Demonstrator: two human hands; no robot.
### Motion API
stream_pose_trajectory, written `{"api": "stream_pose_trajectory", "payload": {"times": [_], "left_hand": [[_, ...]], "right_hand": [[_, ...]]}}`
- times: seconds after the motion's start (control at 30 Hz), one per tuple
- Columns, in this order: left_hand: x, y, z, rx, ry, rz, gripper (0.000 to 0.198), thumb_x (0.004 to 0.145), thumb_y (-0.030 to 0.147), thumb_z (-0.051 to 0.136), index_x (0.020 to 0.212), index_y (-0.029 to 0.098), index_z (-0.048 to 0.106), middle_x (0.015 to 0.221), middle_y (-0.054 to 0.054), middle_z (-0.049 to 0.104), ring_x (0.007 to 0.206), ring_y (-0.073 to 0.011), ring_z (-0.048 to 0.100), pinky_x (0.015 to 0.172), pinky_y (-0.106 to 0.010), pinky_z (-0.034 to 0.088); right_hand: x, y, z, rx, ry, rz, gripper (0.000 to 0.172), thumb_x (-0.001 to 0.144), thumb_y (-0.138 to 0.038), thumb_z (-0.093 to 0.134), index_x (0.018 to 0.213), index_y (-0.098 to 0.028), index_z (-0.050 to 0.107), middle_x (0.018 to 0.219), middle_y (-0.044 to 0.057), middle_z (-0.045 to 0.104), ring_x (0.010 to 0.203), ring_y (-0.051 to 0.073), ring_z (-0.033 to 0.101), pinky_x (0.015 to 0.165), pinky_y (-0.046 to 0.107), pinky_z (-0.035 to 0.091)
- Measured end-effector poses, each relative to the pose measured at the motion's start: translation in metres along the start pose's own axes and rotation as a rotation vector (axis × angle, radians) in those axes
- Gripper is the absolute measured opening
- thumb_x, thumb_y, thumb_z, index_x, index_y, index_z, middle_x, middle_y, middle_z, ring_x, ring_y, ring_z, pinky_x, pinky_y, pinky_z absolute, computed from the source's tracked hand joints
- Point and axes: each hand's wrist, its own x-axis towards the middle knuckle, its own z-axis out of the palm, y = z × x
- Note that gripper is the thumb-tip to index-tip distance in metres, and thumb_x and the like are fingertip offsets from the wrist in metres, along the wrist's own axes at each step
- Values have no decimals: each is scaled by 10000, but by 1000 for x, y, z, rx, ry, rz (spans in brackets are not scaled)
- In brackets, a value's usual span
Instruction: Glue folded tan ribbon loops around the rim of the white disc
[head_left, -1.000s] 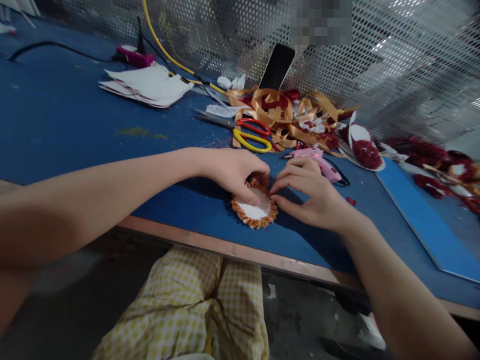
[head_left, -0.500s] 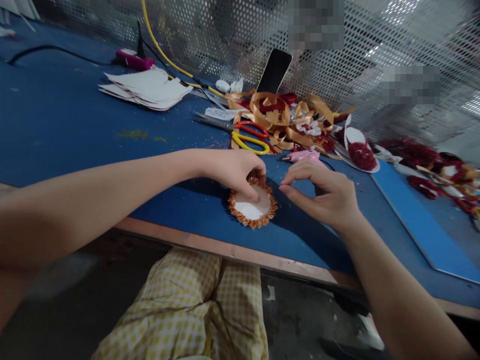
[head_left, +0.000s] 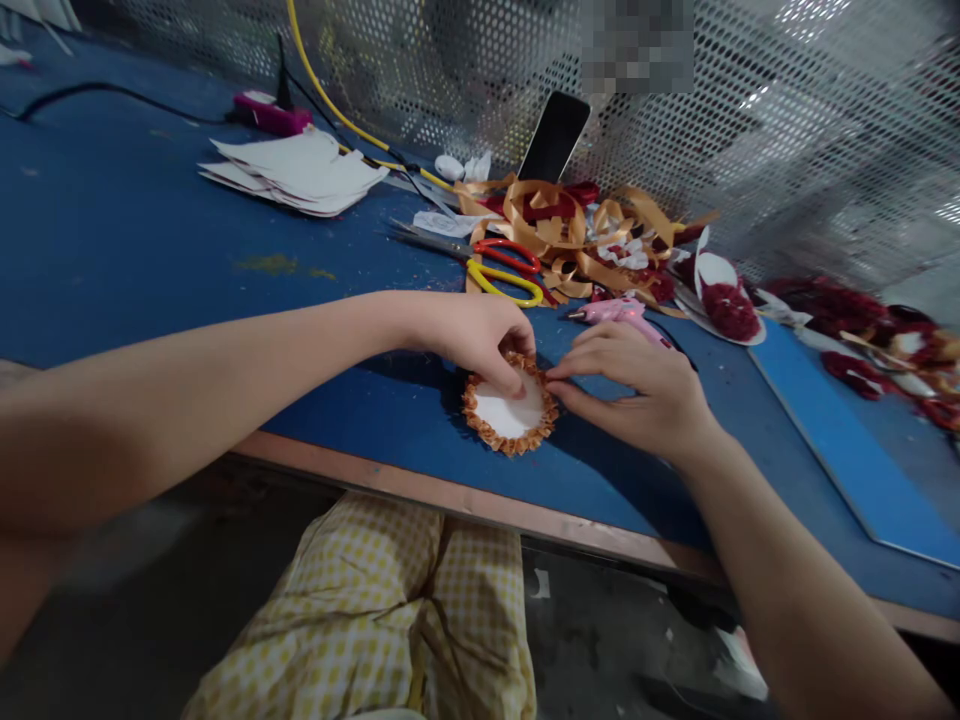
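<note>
A round white disc [head_left: 504, 412] edged with gathered orange-brown ribbon [head_left: 517, 443] lies on the blue table near its front edge. My left hand [head_left: 480, 340] grips it at the far rim, thumb on the white face and fingers behind the ruffle. From the right, my right hand [head_left: 637, 390] pinches at the ribbon edge with thumb and forefinger closed together. Just behind that hand lies a pink glue gun [head_left: 616, 311]. Scissors [head_left: 495, 265] with one red and one yellow handle rest beyond my left hand.
Loose gold and dark red ribbons [head_left: 559, 230] pile up before the perforated metal screen [head_left: 450, 70], a phone [head_left: 555, 135] leaning there. White paper sheets [head_left: 296, 175] and a magenta power strip [head_left: 271, 113] lie back left. A light blue board [head_left: 847, 450] lies at right.
My right hand has moved left, its thumb and forefinger closing at the disc's ruffled edge. My left hand keeps its hold on the disc.
</note>
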Motion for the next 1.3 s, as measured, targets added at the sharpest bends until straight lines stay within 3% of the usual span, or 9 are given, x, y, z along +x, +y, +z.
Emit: {"api": "stream_pose_trajectory", "payload": {"times": [0.77,1.0,1.13,1.3], "left_hand": [[3,-3,2,-26,11,25,447,692,416,754,1084,204,794,874,-53,697,787,-211,587,699,-336,407],[3,-4,2,-44,4,30,465,683,422,744,1090,202,790,894,-54,703,798,-210,595,707,-332,414],[1,-3,1,-47,5,23,507,682,419,737,1135,194,774,890,-53,695,814,-218,601,721,-333,414],[-2,-1,-1,-50,5,25,504,693,460,772,1119,191,759,933,-63,708,851,-220,611,767,-327,436]], "right_hand": [[4,-2,2,-118,-65,48,86,913,-225,724,850,-283,712,779,-9,737,789,204,663,760,407,478],[2,-2,0,-56,4,13,78,900,-209,751,904,-286,750,811,9,751,800,219,680,780,414,511],[-4,-2,-6,19,72,116,132,938,-231,694,1035,-284,766,865,26,771,787,213,704,808,413,555],[-5,-2,-6,-2,103,245,111,964,-263,654,945,-277,763,809,15,768,721,199,699,755,379,562]]}}
